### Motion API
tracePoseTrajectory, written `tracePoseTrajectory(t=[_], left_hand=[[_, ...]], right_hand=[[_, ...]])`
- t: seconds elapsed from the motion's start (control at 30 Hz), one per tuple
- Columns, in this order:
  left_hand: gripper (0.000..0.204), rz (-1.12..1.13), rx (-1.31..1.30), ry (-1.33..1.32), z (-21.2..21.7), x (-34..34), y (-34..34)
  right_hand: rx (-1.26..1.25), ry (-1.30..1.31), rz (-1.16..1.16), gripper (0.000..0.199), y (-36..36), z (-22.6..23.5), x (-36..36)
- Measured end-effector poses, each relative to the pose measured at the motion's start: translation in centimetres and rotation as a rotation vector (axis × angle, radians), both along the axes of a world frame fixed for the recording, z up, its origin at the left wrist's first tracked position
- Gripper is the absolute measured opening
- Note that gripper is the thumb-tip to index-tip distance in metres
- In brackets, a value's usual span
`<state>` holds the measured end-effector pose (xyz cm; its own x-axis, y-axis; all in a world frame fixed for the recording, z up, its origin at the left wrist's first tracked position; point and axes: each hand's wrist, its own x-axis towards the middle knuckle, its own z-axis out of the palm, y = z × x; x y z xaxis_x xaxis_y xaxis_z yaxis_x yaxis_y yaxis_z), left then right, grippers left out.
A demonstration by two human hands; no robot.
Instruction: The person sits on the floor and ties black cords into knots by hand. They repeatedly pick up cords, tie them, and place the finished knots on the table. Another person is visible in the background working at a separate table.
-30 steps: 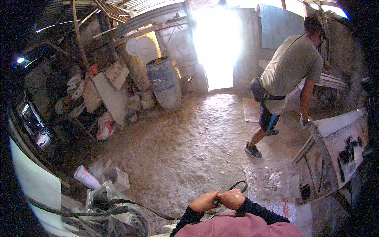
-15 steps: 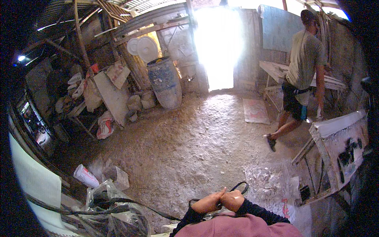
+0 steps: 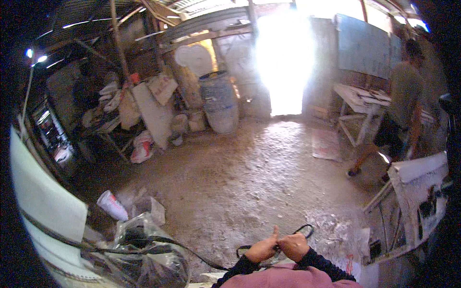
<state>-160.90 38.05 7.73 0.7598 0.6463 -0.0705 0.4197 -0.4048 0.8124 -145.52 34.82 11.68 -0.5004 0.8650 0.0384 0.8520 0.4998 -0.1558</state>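
Observation:
Low in front of my body, my left hand (image 3: 261, 249) and my right hand (image 3: 294, 246) meet, with fingers curled inward. The left thumb points up. A thin black strap (image 3: 309, 229) makes a loop past my right hand, and a smaller bend of it shows beside my left. Both hands appear closed on this strap; their fingertips are hidden. Another black strap (image 3: 204, 260) runs from the left toward my left sleeve. It crosses a clear plastic bag (image 3: 165, 269) with something dark inside.
Another person (image 3: 403, 96) walks at the right beside a worktable (image 3: 355, 98). Nearer stands a stained, tilted frame stand (image 3: 408, 206). Scraps (image 3: 324, 225) litter the rough floor. A blue drum (image 3: 221, 105), leaning boards (image 3: 151, 113) and a white bag (image 3: 113, 205) are leftward. A bright doorway (image 3: 285, 62) lies ahead.
My view has turned slightly left, so the room sits further right. The other person has stepped onward to the right. My hands remain together, with the left thumb now raised more.

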Motion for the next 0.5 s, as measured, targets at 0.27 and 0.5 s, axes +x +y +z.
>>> tracePoseTrajectory(t=[0.27, 0.5], left_hand=[[0.058, -0.073, 0.337, 0.52, -0.3, 0.5, -0.5], [0.068, 0.074, 0.024, 0.016, -1.1, 0.1, -0.1]], right_hand=[[-0.053, -0.002, 0.062, 0.011, -0.5, 0.7, -0.7], [0.026, -0.066, -0.048, 0.01, 0.3, 1.0, -0.5]])
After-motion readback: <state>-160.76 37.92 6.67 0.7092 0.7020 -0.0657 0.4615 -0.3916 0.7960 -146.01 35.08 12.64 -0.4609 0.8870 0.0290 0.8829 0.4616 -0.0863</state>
